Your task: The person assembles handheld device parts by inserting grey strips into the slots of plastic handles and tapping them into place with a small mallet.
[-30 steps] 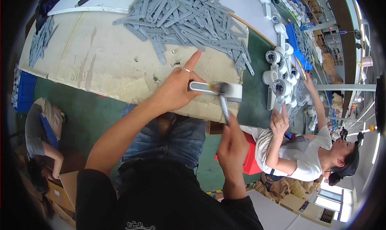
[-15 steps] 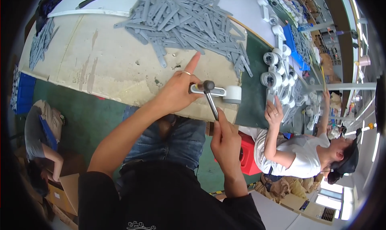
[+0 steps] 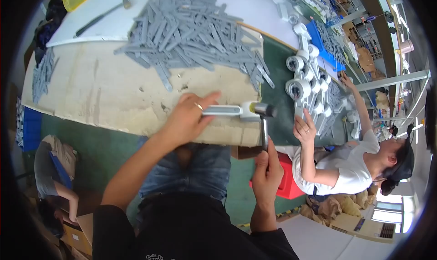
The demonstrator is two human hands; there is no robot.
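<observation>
We read this as the striking step. Our left hand (image 3: 184, 119) presses a grey strip with a white roller end (image 3: 232, 110) flat on the worn cardboard sheet (image 3: 109, 96) at the table's near edge. Our right hand (image 3: 266, 171), closed around the handle, holds a small hammer (image 3: 264, 116) with its dark metal head resting on the roller end. The next blow likely calls for a steady hold and a square, short tap. A heap of matt grey plastic strips (image 3: 191, 32) lies farther up. White rollers (image 3: 302, 78) cluster on green matting by a co-worker's hand (image 3: 304, 129).
</observation>
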